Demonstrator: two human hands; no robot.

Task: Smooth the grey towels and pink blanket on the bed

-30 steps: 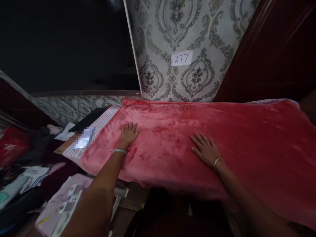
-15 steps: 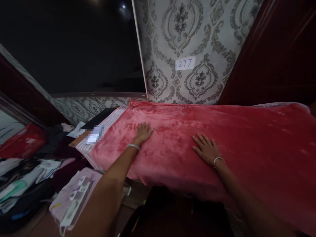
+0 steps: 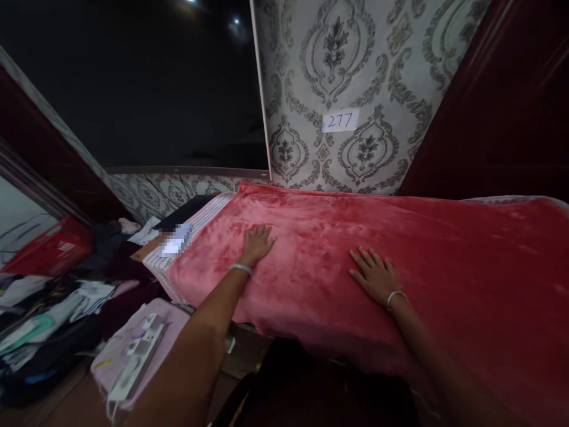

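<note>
A plush red blanket [image 3: 311, 279] is spread over a long surface against the wall, its front edge hanging down. My left hand [image 3: 258, 244] lies flat on its left part, fingers spread, with a bracelet on the wrist. To the right of it, my right hand [image 3: 373, 276] rests palm down on the blanket, fingers apart, a thin bangle at the wrist. Neither hand holds anything. Beneath the blanket's left end shows a striped cloth [image 3: 160, 259]. What the blanket covers is mostly hidden.
A large dark television [image 3: 178, 89] hangs on the patterned wall, beside a paper label [image 3: 341, 121] reading 277. At lower left, a power strip [image 3: 137, 362] lies on a pink cloth [image 3: 173, 317], near heaped clothes [image 3: 57, 332] and a red bag [image 3: 57, 249].
The camera view has shifted slightly, so the scene sits a little farther right and lower. Both hands stay flat on the blanket in nearly the same places.
</note>
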